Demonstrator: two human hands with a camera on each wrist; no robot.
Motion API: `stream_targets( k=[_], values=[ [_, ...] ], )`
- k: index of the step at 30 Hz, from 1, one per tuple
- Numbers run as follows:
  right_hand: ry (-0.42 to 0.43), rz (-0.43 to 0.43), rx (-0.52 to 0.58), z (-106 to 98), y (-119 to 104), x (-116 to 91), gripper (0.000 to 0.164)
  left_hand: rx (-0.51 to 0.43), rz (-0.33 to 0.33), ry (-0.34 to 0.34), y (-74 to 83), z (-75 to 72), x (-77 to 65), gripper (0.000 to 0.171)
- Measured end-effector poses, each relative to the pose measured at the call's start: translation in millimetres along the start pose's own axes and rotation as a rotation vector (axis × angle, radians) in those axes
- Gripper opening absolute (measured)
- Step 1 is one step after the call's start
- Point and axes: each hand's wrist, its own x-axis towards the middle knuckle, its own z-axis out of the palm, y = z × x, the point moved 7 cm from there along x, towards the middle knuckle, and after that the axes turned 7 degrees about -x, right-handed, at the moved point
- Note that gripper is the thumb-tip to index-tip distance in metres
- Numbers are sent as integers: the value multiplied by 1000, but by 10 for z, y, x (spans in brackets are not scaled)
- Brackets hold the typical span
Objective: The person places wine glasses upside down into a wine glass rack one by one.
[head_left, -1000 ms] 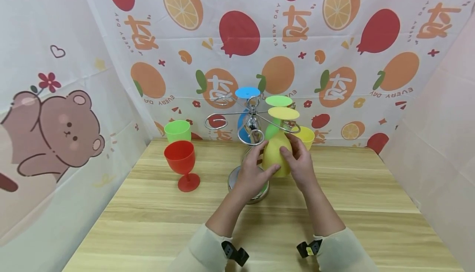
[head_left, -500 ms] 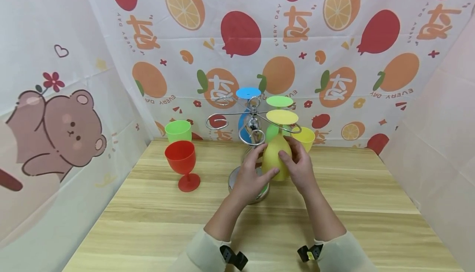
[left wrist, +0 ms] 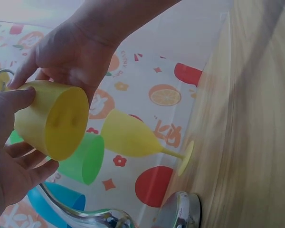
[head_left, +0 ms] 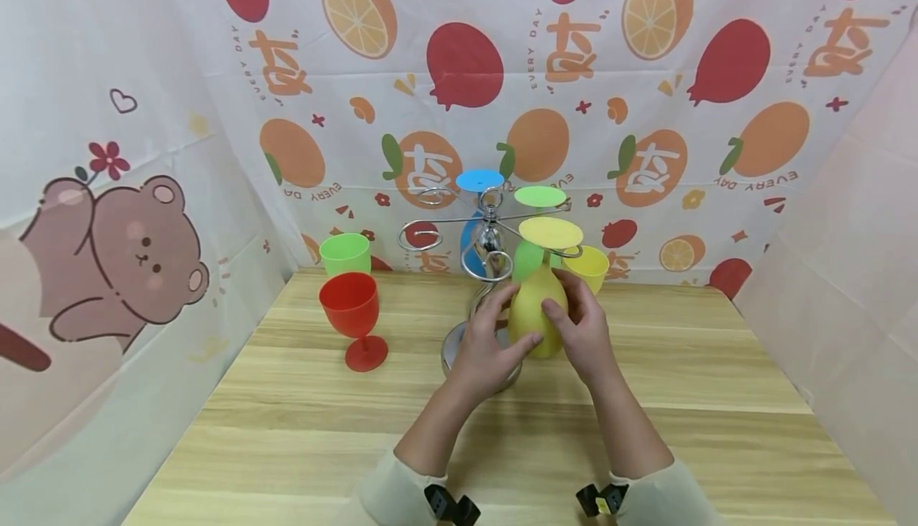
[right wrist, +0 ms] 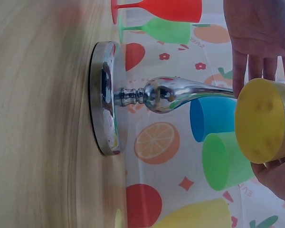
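Both hands hold an upside-down yellow goblet (head_left: 532,315), its foot upward and its mouth facing down. My left hand (head_left: 489,355) grips the bowl from the left, and my right hand (head_left: 586,331) grips it from the right, thumbs on the near side. The goblet's round foot overlaps a front right hook of the chrome stemware rack (head_left: 491,227) in the head view. Behind it, a blue goblet (head_left: 471,249) and a green goblet (head_left: 527,259) hang upside down from the rack. In the left wrist view, the held goblet's open mouth (left wrist: 66,123) shows nothing inside.
A red goblet (head_left: 350,308) stands upright left of the rack, with another green goblet (head_left: 346,253) behind it. A second yellow goblet (head_left: 588,267) stands at the back right. The rack's round base (right wrist: 106,99) rests on the wooden table (head_left: 301,438). Printed cloth hangs behind.
The held yellow goblet has come down a little and slightly toward me, its foot now lower over the hook. Both hands have moved with it, keeping their grip.
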Motion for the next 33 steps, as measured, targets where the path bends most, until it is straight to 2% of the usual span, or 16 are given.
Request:
stream_targets(
  k=[6, 13, 33],
  values=[
    [14, -13, 17, -6, 4, -23, 46, 5, -10, 6, -10, -3, -10, 68],
    [38, -5, 28, -15, 5, -49, 46, 0, 16, 7, -19, 4, -13, 68],
    [73, 6, 27, -9, 43, -43, 46, -16, -4, -36, -76, -5, 27, 66]
  ],
)
